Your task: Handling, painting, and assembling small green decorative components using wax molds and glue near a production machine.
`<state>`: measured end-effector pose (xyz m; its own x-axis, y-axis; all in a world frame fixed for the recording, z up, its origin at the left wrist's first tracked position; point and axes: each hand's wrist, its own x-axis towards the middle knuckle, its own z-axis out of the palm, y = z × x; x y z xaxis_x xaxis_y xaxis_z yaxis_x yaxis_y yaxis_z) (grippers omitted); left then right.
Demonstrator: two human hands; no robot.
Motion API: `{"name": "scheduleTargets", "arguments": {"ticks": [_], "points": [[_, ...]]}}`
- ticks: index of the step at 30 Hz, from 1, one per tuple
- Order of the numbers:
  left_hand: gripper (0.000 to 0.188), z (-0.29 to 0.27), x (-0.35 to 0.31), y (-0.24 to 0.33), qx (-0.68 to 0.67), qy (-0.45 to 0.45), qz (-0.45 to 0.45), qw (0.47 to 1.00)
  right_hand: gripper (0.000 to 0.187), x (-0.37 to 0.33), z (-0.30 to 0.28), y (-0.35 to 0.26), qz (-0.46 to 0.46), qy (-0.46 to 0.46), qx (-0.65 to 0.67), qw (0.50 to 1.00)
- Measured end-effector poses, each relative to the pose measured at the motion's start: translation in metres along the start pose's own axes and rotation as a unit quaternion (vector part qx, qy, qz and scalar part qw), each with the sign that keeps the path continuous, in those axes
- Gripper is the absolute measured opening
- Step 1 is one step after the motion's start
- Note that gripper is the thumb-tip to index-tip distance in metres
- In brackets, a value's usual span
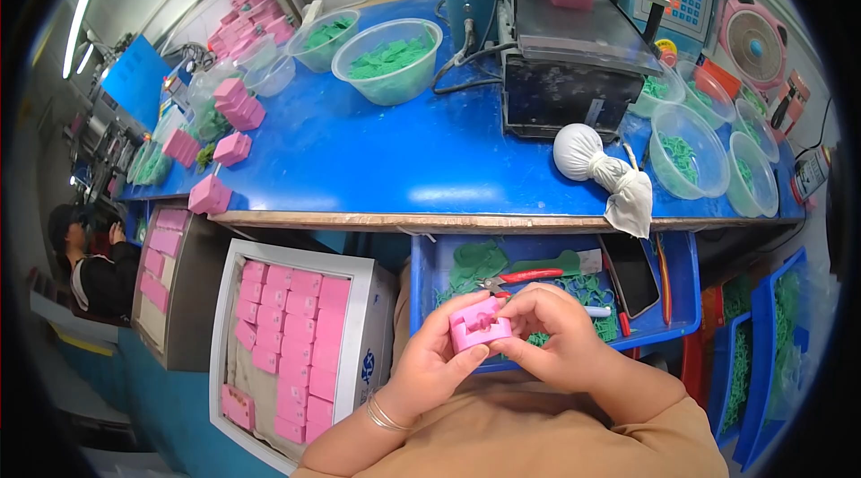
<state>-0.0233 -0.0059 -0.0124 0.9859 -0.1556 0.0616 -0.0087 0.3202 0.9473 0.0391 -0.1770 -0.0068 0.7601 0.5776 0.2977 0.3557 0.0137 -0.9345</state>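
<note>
A small pink rubber mold [475,332] with a hollow cut into its upper face is held up over the edge of a blue drawer-like tray [686,294]. My left hand [430,361] grips it from the left side, thumb at its lower edge. From the right, the fingers and thumb of my right hand [556,334] pinch the same mold; whether a small piece is between them cannot be made out. Just beyond lie red-handled pliers [534,275] and scraps of green wax [480,261]. A dark phone [632,273] rests farther right in the tray.
A white box [363,299] of pink molds stands at my left, with a second box [184,272] beyond. The blue bench [395,151] holds a press machine [574,65], a tied white cloth bag [605,169], bowls of green pieces [390,65] and stacked molds [238,106]. A person [99,258] sits far left.
</note>
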Motion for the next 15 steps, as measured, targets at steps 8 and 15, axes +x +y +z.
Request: {"name": "scheduleTargets", "arguments": {"ticks": [8,15], "points": [[0.043,-0.006,-0.005,-0.004,0.086,0.009,0.014,0.996,0.030,-0.002,-0.001,0.003,0.131,0.001,0.093,0.987],[0.062,-0.013,-0.009,-0.008,-0.046,-0.061,-0.035,0.996,0.040,0.002,-0.005,0.013,0.032,-0.098,0.096,0.990]]}}
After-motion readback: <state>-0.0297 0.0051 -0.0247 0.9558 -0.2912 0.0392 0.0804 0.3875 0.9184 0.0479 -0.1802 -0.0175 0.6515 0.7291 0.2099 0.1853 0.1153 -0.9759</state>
